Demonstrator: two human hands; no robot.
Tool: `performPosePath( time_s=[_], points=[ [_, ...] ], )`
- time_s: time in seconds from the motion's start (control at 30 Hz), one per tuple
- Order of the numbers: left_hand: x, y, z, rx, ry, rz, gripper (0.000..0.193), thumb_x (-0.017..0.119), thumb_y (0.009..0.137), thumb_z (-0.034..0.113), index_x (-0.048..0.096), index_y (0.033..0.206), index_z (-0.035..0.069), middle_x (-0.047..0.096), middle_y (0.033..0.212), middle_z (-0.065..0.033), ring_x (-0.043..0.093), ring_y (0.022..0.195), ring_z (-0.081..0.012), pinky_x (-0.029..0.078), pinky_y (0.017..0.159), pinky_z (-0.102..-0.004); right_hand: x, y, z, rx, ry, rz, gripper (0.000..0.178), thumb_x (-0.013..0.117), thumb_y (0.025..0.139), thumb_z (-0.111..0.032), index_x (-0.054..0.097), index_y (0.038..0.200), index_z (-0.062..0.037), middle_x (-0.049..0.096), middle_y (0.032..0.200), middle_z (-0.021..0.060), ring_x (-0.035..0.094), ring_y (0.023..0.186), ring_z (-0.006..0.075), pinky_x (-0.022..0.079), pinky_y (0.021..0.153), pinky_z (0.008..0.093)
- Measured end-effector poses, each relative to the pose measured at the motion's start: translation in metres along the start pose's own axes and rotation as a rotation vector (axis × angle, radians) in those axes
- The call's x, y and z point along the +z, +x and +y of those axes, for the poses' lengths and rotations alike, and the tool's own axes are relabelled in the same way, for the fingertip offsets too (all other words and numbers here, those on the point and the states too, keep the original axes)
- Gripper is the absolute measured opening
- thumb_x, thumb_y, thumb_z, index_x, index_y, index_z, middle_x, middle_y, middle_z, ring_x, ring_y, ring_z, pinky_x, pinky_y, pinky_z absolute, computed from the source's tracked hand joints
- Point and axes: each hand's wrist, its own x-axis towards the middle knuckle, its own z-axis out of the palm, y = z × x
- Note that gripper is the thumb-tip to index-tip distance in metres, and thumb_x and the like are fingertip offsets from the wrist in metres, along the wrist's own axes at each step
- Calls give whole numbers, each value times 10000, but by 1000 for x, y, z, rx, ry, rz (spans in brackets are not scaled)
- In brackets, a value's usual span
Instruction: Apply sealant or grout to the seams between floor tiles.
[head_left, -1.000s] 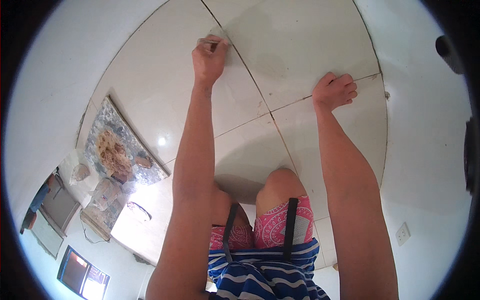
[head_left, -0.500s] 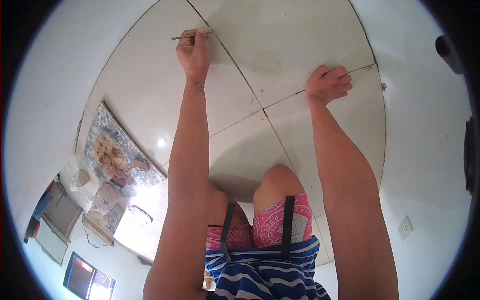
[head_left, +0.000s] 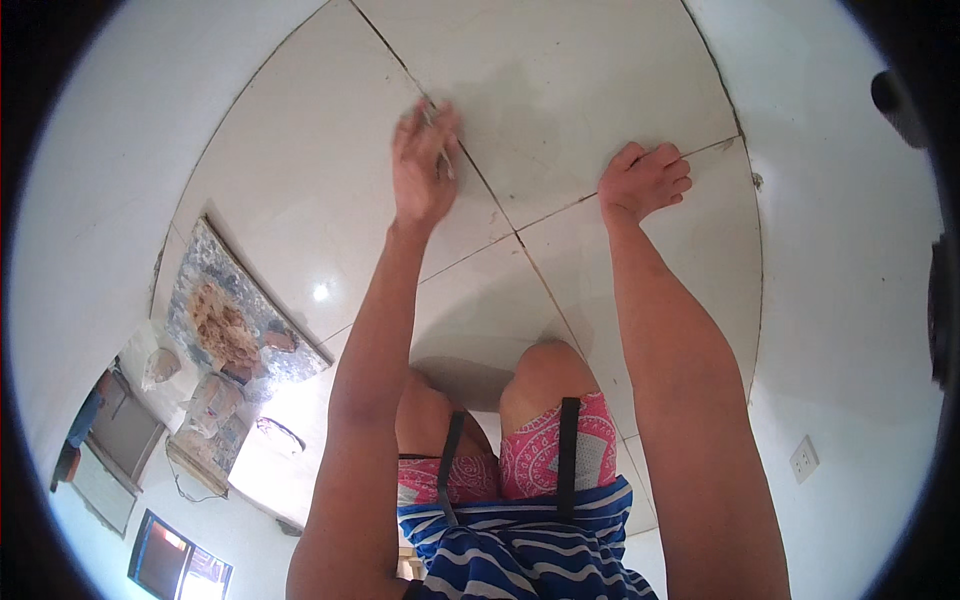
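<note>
My left hand is over the dark joint between large pale floor tiles. It is smeared by motion, with its fingers bent round a thin nail-like metal tool that shows beside the palm. The tool's exact kind is too blurred to tell. To the right, my right hand rests on the tiles as a loose fist, knuckles down beside the crossing joint. Nothing shows between its fingers. The two joints cross between my hands and my knees, and a stretch of joint near my knees looks brownish.
On the left lies a stained board with a heap of crumbly tan material. Plastic bags and a pair of glasses lie nearer. White walls rise on both sides, with a socket at right.
My left hand has come nearer and slightly right along the joint, and the tool has swung from crosswise to lengthwise. My right hand keeps its place on the floor.
</note>
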Motion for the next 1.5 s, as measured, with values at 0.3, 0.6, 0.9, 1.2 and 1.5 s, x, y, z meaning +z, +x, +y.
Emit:
performPosePath(
  time_s=[0.3,0.6,0.9,1.2,1.5],
  points=[
    [-9,51,-51,-94,-6,69,324,456,1013,136,565,1315,90,578,1341,-170,478,1316,-359,324,1135,-491,-2,1,-2,14,74,-25,279,442,854,-267,442,1003,-31,431,1065,177,413,962,330,357,830,479],
    [-3,13,-11,150,-41,-229,376,569,922,53,579,1294,105,536,1400,-140,469,1329,-334,321,1152,-499,-3,1,1,16,22,6,318,443,848,-288,466,1018,-19,464,1074,175,440,985,353,380,823,498],
    [-24,-28,15,2,-156,-129,388,555,930,26,562,1313,93,570,1363,-162,421,1364,-390,279,1144,-557,3,1,3,-4,7,39,328,446,855,-295,469,1034,-22,464,1064,176,439,984,354,380,813,499],
    [25,-19,33,-170,145,-46,392,513,972,139,528,1362,102,485,1460,-160,295,1424,-450,187,1150,-611,8,1,7,-35,25,67,348,445,861,-296,464,1073,-21,461,1077,181,432,996,363,373,831,501],
    [33,9,29,-283,153,65,368,477,990,166,517,1347,84,515,1437,-134,262,1423,-476,154,1149,-637,3,-1,2,-11,20,27,369,440,860,-316,459,1081,-20,456,1092,181,436,1014,367,378,833,510]
  ],
)
